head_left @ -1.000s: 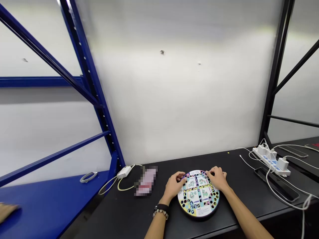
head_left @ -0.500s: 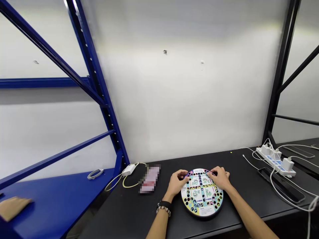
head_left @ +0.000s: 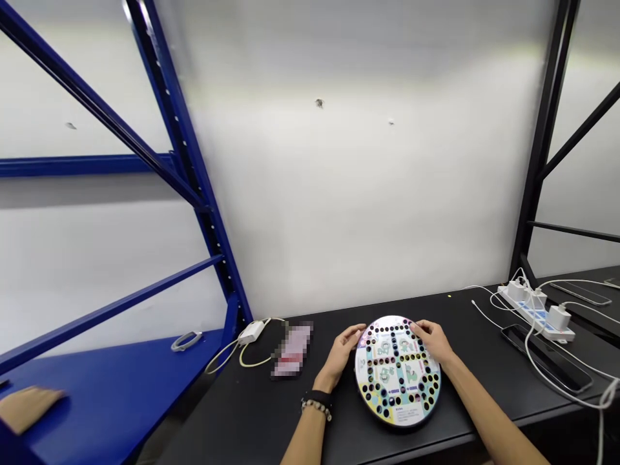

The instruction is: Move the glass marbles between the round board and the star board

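Note:
A round game board (head_left: 398, 371) with a printed face, rows of dark holes and a dark rim is at the black table's front, its far edge seemingly raised a little. My left hand (head_left: 339, 354), with a black band and beads at the wrist, is closed at the board's upper left rim; its fingertips are partly behind the edge. On the upper right rim, my right hand (head_left: 433, 340) grips with the thumb over the printed face and the other fingers out of sight behind it. Whether the underside touches the table is hidden.
A blurred pink item (head_left: 293, 350) and a white adapter (head_left: 252, 332) with a cable lie left. To the right are a power strip (head_left: 535, 313), white cables and a black phone (head_left: 546, 358). Another person's hand (head_left: 29, 407) is over the blue table (head_left: 116, 381).
The board has come up slightly, its far edge higher and its face looking larger. My left thumb has slid off the face to the rim. My right hand has shifted slightly right.

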Available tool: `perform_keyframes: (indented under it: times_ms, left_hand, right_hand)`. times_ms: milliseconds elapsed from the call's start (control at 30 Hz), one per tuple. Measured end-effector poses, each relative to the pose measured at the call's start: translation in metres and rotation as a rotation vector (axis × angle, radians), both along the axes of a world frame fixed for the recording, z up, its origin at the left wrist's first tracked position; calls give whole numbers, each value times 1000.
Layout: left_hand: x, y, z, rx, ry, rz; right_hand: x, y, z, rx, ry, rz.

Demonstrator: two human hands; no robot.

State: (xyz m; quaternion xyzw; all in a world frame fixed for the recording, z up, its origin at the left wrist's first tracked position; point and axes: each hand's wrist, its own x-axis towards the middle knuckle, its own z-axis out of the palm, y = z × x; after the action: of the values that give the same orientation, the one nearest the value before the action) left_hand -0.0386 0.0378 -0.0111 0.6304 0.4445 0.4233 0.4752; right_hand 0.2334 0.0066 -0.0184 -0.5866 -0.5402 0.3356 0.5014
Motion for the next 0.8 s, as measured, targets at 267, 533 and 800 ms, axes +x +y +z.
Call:
perform_keyframes:
  times_ms: [267, 533, 800]
  left_hand:
    - [7, -2, -2, 26, 63, 0]
    - [9, -1, -1, 45, 104, 39]
    - [8, -3, 0, 66, 126, 46]
  right_hand:
    - [45, -20, 44, 227, 698, -205]
    - [71, -37, 46, 426, -266, -325]
    - [44, -35, -11, 145, -848, 90]
